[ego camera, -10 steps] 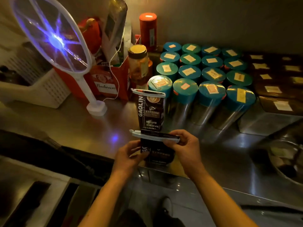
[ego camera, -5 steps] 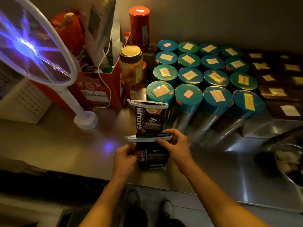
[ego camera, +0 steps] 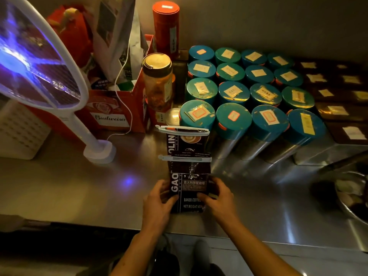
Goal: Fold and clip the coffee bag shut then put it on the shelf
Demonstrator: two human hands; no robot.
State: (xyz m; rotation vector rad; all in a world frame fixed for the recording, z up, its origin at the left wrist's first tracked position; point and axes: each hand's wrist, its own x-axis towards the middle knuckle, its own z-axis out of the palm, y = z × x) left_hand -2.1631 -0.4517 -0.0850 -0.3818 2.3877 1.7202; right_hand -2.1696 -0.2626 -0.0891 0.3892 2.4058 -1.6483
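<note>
Both hands are on the black coffee bag (ego camera: 188,193) near the front edge of the steel counter (ego camera: 59,188), standing upright: left hand (ego camera: 159,204) wrapped round its left edge with the thumb on the front, right hand (ego camera: 217,198) gripping the right edge the same way, so both are closed on the bag. The top of the bag is folded over and a white clip (ego camera: 184,158) is clamped straight across the fold. Print on the front reads "GAO" running up the left side in big white letters, then a line of Chinese characters, then "BAKED.COFFE" and "NET.WEIGHT:450" with the last bits hidden behind the right thumb. Directly behind it stands a second bag (ego camera: 186,142) of the same kind, also shut with a white clip (ego camera: 182,130) on top, showing "OLIN" and a little latte picture. Right of that is a block of round tins with teal lids (ego camera: 233,75), four rows deep, each with a pale paper label, writing too small to read. Further right are flat dark boxes (ego camera: 338,114) with pale labels, also unreadable. On the left there's a red carton (ego camera: 111,114) that says "Budweiser", with a white cable (ego camera: 127,62) looping out of it, a clear jar with a dark lid (ego camera: 158,80) beside it, and a tall red can (ego camera: 166,28) at the back. Far left a white bug zapper racket (ego camera: 37,62) sits in its stand, glowing purple-blue, throwing a blue spot on the counter
</note>
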